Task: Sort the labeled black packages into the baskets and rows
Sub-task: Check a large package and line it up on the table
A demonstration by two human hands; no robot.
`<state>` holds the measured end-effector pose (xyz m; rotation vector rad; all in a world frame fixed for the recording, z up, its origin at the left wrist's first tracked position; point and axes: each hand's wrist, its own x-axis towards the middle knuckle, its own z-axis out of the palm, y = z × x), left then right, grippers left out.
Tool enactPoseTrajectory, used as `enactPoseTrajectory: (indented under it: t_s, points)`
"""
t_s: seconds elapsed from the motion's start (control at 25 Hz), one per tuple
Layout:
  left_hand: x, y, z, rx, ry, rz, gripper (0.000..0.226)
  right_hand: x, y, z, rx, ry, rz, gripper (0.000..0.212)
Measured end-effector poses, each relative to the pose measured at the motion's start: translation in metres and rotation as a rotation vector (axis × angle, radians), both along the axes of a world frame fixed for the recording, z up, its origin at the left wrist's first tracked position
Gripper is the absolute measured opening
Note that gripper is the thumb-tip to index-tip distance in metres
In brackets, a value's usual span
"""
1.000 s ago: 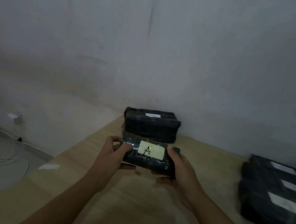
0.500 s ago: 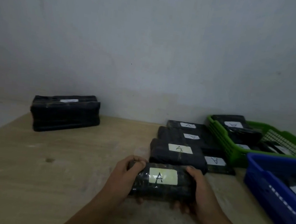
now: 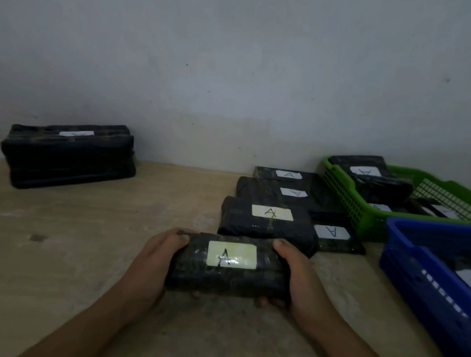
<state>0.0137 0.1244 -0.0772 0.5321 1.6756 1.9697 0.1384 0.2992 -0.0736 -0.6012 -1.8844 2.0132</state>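
Observation:
Both hands hold a black package [image 3: 227, 276] with a pale label marked A, just above the wooden table [image 3: 75, 248]. My left hand [image 3: 156, 260] grips its left end and my right hand [image 3: 296, 275] grips its right end, thumbs on top. Right behind it lies a row of black packages labelled A [image 3: 267, 222], running back toward the wall. A green basket [image 3: 351, 202] at the back right holds more labelled packages. A blue basket [image 3: 420, 285] at the right holds a labelled package, partly cut off.
A stack of black packages [image 3: 68, 155] sits at the far left by the wall. A flat package labelled A [image 3: 335, 238] lies between the row and the green basket. The grey wall [image 3: 240, 62] closes the back of the table.
The view swung right from the left stack to the row and baskets. The held package has come along with both hands and now sits just in front of the nearest row package.

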Motion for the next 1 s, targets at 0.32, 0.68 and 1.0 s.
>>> enactPoseTrajectory:
  t_s: [0.32,0.68,1.0]
  points:
    - [-0.0016,0.0001,-0.0002,0.184,-0.205,-0.103,0.036,-0.0020,0.0001,-0.0014,-0.151,0.025,-0.053,0.031]
    - [-0.0033,0.0002,0.0029,0.182,-0.233,-0.085,0.024,-0.0003,0.0017,-0.0018,-0.282,0.215,0.157,0.043]
    - [-0.0073,-0.0003,-0.0056,0.243,-0.196,-0.220,0.106,-0.0041,0.0043,-0.0040,-0.236,0.249,0.075,0.029]
